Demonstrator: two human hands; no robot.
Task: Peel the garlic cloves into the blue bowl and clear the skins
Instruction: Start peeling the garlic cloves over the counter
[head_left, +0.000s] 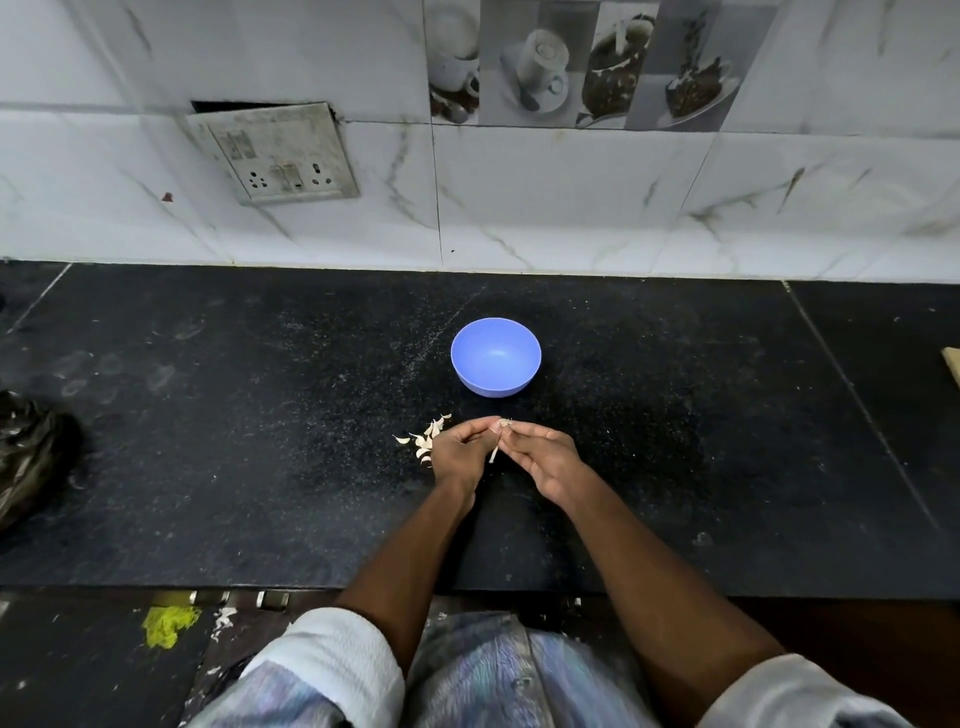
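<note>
Evidently the peeling is at an early stage: the blue bowl (496, 356), standing on the black granite counter (260, 467) just beyond the hands, shows no peeled clove inside. Both hands meet near the counter's middle, the left hand (460, 451) and right hand (540, 460) each pinching with fingertips the same garlic clove (503, 425), from which a strip of skin (494, 453) hangs down. A small heap of cloves or skins (423, 441), which of the two I cannot tell, lies on the counter touching the left hand's far-left side. Still to do, by my judgement: finish this clove, drop it in the bowl, work through the heap, then gather the skins.
</note>
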